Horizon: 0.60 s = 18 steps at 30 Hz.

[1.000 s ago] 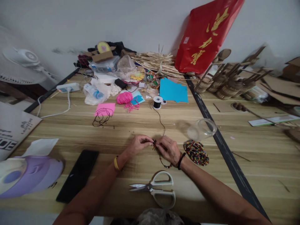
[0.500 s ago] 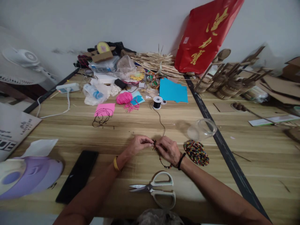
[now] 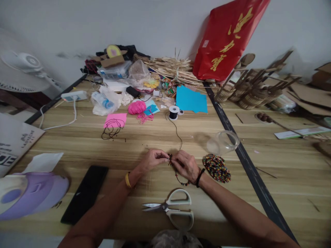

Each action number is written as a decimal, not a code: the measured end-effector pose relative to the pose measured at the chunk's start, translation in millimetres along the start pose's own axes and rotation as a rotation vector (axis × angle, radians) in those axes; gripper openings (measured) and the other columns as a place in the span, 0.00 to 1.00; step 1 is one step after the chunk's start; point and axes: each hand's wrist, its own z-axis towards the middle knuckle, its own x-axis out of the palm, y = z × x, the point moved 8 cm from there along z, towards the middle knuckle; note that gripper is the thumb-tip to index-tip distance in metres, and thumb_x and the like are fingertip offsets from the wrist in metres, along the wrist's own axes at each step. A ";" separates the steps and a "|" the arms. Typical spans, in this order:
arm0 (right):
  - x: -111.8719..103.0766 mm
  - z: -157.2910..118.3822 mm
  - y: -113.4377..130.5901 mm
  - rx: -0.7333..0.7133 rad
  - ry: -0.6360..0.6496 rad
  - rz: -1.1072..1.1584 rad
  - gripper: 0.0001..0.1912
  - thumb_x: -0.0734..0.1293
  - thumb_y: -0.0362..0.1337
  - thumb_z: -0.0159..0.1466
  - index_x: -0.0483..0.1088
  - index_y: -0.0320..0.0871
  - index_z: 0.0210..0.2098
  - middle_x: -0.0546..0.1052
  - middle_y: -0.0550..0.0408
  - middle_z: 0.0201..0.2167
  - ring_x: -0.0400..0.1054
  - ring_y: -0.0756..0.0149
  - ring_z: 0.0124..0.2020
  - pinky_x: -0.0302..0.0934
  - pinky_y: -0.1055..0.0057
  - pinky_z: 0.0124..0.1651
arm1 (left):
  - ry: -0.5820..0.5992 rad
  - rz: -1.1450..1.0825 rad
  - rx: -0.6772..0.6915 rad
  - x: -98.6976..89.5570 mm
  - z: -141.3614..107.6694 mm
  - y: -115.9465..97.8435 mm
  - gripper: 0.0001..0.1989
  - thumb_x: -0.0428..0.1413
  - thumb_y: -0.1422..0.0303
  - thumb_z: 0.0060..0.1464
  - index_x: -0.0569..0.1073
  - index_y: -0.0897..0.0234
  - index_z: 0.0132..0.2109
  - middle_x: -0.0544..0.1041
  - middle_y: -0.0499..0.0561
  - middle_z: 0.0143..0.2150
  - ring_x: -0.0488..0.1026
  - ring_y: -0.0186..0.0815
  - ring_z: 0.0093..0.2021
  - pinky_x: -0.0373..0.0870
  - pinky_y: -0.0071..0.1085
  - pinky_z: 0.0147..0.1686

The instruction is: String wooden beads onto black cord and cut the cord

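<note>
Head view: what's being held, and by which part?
The left hand and right hand hold a beaded string at its bunched beads; exact contact is unclear.

red package (image 3: 227,41): three large gold chinese characters, set in a slanting column; the lower two read 力 and 寶, the cursive top one being uncertain. its white sticker (image 3: 205,43) is too small to read. white printed package (image 3: 15,132), at left: dark capitals, laoyeche or laoteche (fourth letter unclear), beneath an emblem; small marks and larger blocky characters below, illegible.
</note>
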 end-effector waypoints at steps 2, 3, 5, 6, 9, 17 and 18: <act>0.8 -0.4 -0.7 0.001 0.002 -0.001 0.04 0.60 0.33 0.66 0.66 0.44 0.35 0.73 0.53 0.30 0.66 0.65 0.33 0.62 0.70 0.35 | -0.002 -0.002 0.011 0.2 0.1 -0.1 0.10 0.63 0.68 0.43 0.77 0.71 0.33 0.80 0.55 0.33 0.75 0.33 0.32 0.70 0.27 0.36; 1.2 -0.7 -1.0 0.001 0.002 -0.003 0.05 0.60 0.33 0.66 0.66 0.44 0.35 0.73 0.53 0.30 0.66 0.65 0.33 0.62 0.70 0.36 | -0.002 -0.003 0.015 0.4 0.1 -0.2 0.10 0.63 0.67 0.43 0.77 0.71 0.33 0.80 0.55 0.32 0.75 0.33 0.32 0.70 0.27 0.36; 1.7 -1.1 -1.2 -0.004 0.000 -0.008 0.05 0.60 0.34 0.66 0.66 0.44 0.35 0.73 0.53 0.30 0.66 0.65 0.33 0.63 0.70 0.36 | 0.002 -0.008 0.016 1.0 -0.1 -0.4 0.10 0.63 0.67 0.44 0.77 0.71 0.33 0.80 0.55 0.32 0.75 0.32 0.32 0.70 0.27 0.36; 2.0 -1.2 -1.0 -0.008 0.000 -0.010 0.05 0.60 0.34 0.66 0.66 0.44 0.35 0.73 0.53 0.30 0.66 0.65 0.33 0.63 0.70 0.36 | 0.003 -0.013 0.016 1.2 -0.2 -0.6 0.11 0.63 0.67 0.44 0.77 0.71 0.33 0.80 0.55 0.32 0.74 0.32 0.32 0.70 0.27 0.36; 2.3 -1.0 -0.5 -0.007 0.008 -0.017 0.04 0.60 0.34 0.66 0.66 0.45 0.35 0.73 0.53 0.30 0.67 0.65 0.33 0.63 0.70 0.36 | 0.004 -0.017 0.011 1.6 -0.6 -1.6 0.11 0.63 0.66 0.43 0.77 0.71 0.33 0.80 0.55 0.32 0.74 0.32 0.32 0.69 0.27 0.35; 1.7 -0.3 0.5 0.003 0.025 -0.016 0.05 0.60 0.34 0.67 0.66 0.45 0.35 0.73 0.52 0.30 0.67 0.65 0.33 0.63 0.70 0.36 | 0.016 -0.020 0.000 2.4 -0.9 -1.5 0.11 0.63 0.66 0.43 0.77 0.71 0.33 0.79 0.54 0.32 0.74 0.32 0.31 0.69 0.28 0.36; 1.6 -0.3 0.7 0.003 0.026 -0.016 0.05 0.60 0.34 0.66 0.66 0.44 0.35 0.73 0.52 0.30 0.67 0.65 0.33 0.63 0.70 0.36 | 0.013 -0.017 0.002 2.2 -1.0 -1.6 0.11 0.63 0.66 0.43 0.77 0.71 0.33 0.79 0.55 0.32 0.74 0.32 0.31 0.69 0.28 0.36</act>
